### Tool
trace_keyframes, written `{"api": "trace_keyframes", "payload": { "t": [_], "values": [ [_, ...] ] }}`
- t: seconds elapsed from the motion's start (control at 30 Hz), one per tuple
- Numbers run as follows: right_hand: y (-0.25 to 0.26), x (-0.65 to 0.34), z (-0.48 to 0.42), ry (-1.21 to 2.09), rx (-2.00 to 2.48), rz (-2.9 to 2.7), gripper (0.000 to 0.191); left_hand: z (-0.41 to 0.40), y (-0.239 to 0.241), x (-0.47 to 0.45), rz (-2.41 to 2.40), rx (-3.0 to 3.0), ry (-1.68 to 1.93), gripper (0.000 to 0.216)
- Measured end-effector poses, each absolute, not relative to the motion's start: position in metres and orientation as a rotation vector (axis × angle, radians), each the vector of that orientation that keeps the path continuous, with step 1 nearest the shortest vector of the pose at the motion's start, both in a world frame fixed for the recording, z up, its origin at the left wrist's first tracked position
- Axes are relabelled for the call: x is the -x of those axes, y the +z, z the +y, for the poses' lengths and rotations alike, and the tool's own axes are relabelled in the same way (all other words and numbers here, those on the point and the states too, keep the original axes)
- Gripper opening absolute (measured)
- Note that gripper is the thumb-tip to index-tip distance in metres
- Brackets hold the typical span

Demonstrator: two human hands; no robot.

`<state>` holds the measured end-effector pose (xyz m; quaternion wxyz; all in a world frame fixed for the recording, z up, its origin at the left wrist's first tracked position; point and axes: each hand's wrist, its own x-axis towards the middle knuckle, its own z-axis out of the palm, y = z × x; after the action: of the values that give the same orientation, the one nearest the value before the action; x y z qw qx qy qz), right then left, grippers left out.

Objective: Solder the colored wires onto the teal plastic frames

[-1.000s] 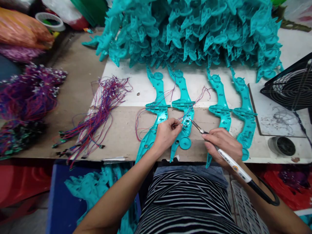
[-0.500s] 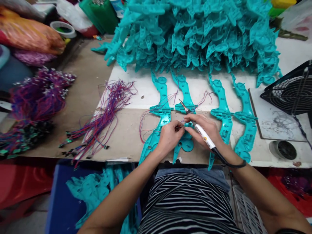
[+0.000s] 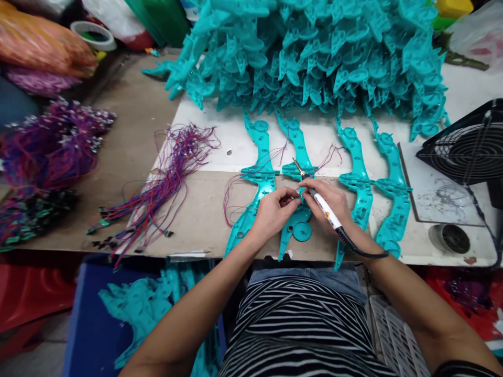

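My right hand [image 3: 332, 203] is closed round a white soldering iron [image 3: 327, 210], its bare tip pointing up and away from me; the thumb and fingertips also meet over the part below. My left hand [image 3: 275, 212] pinches what look like thin wires, mostly hidden by the fingers. Both hands touch or hover just over a turquoise bow-shaped plastic shell [image 3: 302, 215], second from the left in a row. The leftmost shell [image 3: 257, 186] has red and blue wires [image 3: 228, 201] trailing off it. Two further shells, one of them a turquoise shell [image 3: 359, 183], lie to the right.
A high pile of turquoise shells [image 3: 314, 57] fills the table's back. Loose wire bundles [image 3: 168, 183] and a thicker wire heap [image 3: 51, 146] lie left. On the right are a black fan [image 3: 467, 146], a board [image 3: 440, 193] and a small round tin [image 3: 451, 238]. A blue bin [image 3: 90, 314] stands below.
My hands have drawn closer together over the same shell, the left shifting slightly right. The soldering iron has tilted a little, its tip still off the work. The whole view has shifted slightly.
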<state>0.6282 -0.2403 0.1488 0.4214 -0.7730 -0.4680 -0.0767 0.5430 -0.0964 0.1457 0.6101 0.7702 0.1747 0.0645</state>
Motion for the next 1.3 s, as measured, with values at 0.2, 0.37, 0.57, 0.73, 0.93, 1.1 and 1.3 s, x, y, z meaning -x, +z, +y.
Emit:
{"api": "trace_keyframes", "payload": {
  "t": [0.2, 0.37, 0.57, 0.73, 0.93, 1.1, 1.3],
  "values": [
    [0.154, -0.628, -0.244, -0.225, 1.958, -1.135, 0.021, -0.096, 0.144, -0.55, 0.459, -1.688, 0.138, 0.009],
    [0.178, -0.62, -0.275, -0.335, 1.998, -1.027, 0.024, -0.098, 0.145, -0.561, 0.506, -1.765, 0.109, 0.007],
    [0.174, -0.603, -0.305, -0.355, 1.928, -1.064, 0.015, -0.102, 0.142, -0.571, 0.468, -1.921, 0.13, 0.008],
    [0.164, -0.6, -0.307, -0.329, 1.924, -1.088, 0.015, -0.104, 0.139, -0.572, 0.433, -1.966, 0.13, 0.007],
    [0.164, -0.602, -0.307, -0.294, 1.923, -1.13, 0.016, -0.104, 0.138, -0.573, 0.435, -1.98, 0.12, 0.007],
    [0.16, -0.603, -0.308, -0.316, 1.908, -1.165, 0.016, -0.105, 0.137, -0.573, 0.445, -2.014, 0.123, 0.007],
    [0.159, -0.601, -0.309, -0.319, 1.914, -1.165, 0.017, -0.106, 0.135, -0.574, 0.441, -2.042, 0.152, 0.009]
  ]
}}
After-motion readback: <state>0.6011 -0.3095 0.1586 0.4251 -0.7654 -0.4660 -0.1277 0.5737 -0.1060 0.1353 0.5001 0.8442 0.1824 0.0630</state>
